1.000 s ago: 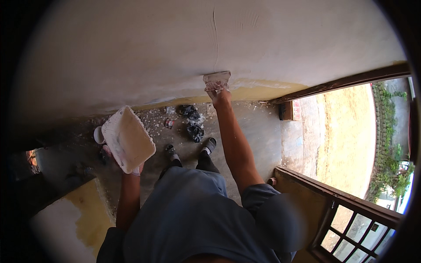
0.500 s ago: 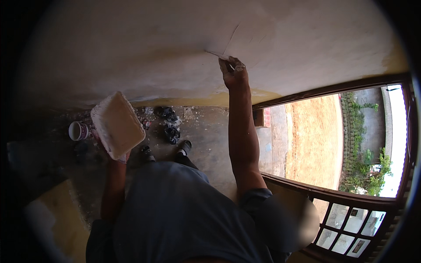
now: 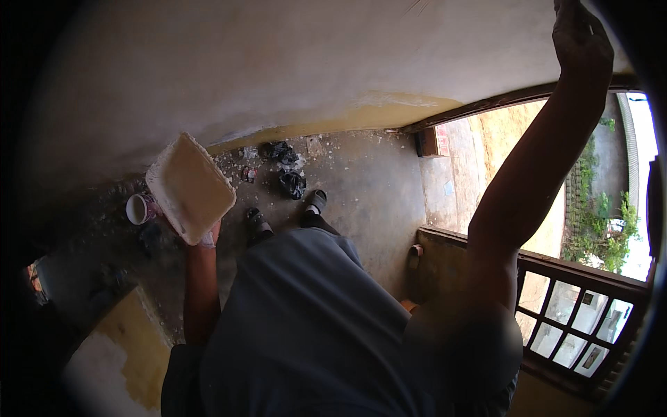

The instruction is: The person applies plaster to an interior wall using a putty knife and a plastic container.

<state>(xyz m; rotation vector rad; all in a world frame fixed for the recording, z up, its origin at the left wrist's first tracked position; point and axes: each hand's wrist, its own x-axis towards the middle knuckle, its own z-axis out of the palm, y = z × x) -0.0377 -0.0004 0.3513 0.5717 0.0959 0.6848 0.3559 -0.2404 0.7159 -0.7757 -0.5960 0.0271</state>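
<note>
On the left, my left hand (image 3: 210, 236) supports a shallow rectangular tray (image 3: 157, 186) from beneath, its fingers largely hidden under it. The tray is smeared with pale filler along the rim and holds a smooth layer of cream-coloured putty (image 3: 191, 184). My right hand (image 3: 581, 42) is raised far out at the upper right, against the wall (image 3: 333, 62) above the doorway side. Its fingers are closed; only a thin pale sliver of the putty knife shows between them, and the blade is hidden or beyond the picture's edge.
A white bucket (image 3: 141, 209) stands left of the tray. Black plastic bags (image 3: 292, 185) and white splatters lie on the floor near my sandalled feet (image 3: 316, 201). At right are a dark-framed opening (image 3: 479, 104) and a paned window (image 3: 563, 300). A small box (image 3: 432, 142) sits by the threshold.
My right hand has swept from the wall's middle to the far upper right. The view has shifted, while my left hand keeps the tray at about the same place.
</note>
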